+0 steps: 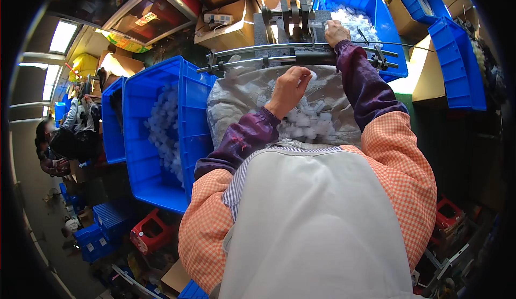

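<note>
Plastic parts (309, 121) under left hand (290, 86); right hand (336, 31) at the press (290, 16)

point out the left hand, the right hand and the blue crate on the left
left hand (290, 88), head view, on the back of the hand
right hand (336, 32), head view, on the knuckles by the metal fixture
blue crate (189, 97), head view, on its near side wall

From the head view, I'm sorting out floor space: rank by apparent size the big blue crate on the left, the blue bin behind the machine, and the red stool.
1. Blue crate, though it sits nearest.
2. Blue bin.
3. Red stool.
</note>
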{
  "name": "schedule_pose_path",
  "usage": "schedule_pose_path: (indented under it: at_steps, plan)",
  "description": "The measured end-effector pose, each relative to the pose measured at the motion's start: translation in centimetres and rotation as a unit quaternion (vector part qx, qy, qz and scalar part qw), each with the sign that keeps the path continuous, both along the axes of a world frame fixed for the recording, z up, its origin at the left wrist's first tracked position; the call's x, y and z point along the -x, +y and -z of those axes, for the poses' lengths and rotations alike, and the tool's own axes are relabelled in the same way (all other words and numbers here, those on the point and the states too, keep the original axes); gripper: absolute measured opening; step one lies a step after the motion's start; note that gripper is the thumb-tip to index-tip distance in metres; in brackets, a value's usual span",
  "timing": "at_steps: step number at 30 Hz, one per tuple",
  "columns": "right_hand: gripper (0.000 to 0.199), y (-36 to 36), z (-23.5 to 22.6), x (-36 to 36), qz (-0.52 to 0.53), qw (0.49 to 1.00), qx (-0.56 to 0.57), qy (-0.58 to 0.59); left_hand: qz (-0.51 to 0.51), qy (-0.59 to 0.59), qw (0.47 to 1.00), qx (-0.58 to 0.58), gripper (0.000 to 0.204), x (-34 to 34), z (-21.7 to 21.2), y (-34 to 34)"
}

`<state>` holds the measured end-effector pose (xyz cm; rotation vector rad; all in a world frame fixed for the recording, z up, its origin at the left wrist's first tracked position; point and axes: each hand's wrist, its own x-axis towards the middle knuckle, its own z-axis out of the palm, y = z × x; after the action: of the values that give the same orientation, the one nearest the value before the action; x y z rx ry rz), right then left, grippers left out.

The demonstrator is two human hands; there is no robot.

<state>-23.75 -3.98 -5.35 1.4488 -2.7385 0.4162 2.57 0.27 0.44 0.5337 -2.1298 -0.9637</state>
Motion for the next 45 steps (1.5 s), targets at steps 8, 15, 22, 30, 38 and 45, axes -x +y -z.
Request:
schedule_pose_path:
  at_steps: [8,15,22,30,38,45]
  plan:
    - [0.031,2.2,-4.6,2.6,0.108,0.993,0.030,0.046,0.005,0.009,1.000,-0.021,0.009,0.7,-0.7,-0.1]
    - [0.044,9.5,-8.4,-4.2,-0.410,0.743,0.024,-0.528,-0.002,0.035,0.999,-0.026,0.010,2.0,-1.2,-0.4]
    - [0.026,3.7,-3.2,-1.2,-0.209,0.958,0.112,-0.162,0.039,-0.266,0.959,0.095,0.026,0.3,2.4,0.2]
    - [0.017,-1.8,0.8,-0.6,-0.118,0.987,0.098,0.057,0.142,-0.439,0.853,0.242,0.013,-1.0,7.0,1.1]
    - [0.015,-2.4,1.3,-0.1,-0.161,0.980,0.118,0.015,0.139,-0.411,0.879,0.197,0.013,-1.0,7.5,0.8]
    - [0.024,-2.2,-0.7,-0.1,-0.068,0.997,-0.031,-0.010,0.062,-0.350,0.909,0.219,0.017,0.2,5.5,0.4]
